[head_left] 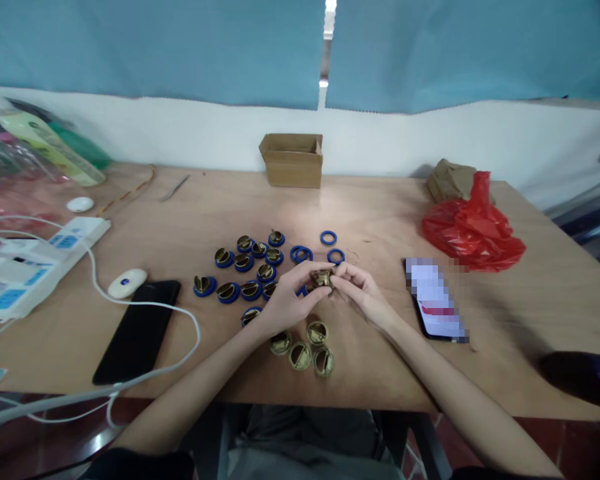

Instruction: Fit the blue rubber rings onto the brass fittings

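My left hand and my right hand meet over the middle of the wooden table. Together their fingertips pinch one small brass part. Just left of them lies a cluster of brass parts fitted with blue rings. A few loose blue rings lie beyond the hands. Several bare brass parts sit in a group under my forearms, near the front edge.
A black phone lies at the left, a lit phone at the right. A red plastic bag is at the back right, an open cardboard box by the wall. A white power strip and cable occupy the left.
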The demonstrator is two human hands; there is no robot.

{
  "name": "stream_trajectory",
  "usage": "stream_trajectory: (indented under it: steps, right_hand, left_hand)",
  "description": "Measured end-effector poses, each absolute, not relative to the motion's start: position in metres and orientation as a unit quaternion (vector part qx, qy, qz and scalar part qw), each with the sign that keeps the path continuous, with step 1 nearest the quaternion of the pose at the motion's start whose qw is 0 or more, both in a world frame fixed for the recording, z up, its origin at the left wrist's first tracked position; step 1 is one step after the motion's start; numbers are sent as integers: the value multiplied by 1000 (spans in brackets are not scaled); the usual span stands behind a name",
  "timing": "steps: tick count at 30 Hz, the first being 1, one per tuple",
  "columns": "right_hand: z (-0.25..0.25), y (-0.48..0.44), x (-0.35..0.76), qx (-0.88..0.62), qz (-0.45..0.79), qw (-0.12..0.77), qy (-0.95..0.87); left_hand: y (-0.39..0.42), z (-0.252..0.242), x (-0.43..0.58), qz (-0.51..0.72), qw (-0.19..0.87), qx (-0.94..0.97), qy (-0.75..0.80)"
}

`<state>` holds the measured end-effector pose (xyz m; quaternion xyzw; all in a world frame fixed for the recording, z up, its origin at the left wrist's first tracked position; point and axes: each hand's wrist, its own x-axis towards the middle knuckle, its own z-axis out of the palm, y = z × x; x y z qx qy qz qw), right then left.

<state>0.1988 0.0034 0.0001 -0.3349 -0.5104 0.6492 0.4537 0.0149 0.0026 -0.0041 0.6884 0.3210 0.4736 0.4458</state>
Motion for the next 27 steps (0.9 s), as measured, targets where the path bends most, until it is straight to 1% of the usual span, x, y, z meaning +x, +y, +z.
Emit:
stream_trajectory:
  steps: [9, 21, 27]
  right_hand:
    - [-3, 2, 199, -341, 634, 467, -513]
    - [-5, 3, 200, -331, 660, 457, -496]
    - [-5, 2, 198, -318, 682, 460, -471]
  left_hand:
    - [1, -9, 17, 469, 446, 696, 311]
    - [0, -7, 16, 473, 459, 685, 311]
    - [-1, -1, 17, 475, 490, 659, 316]
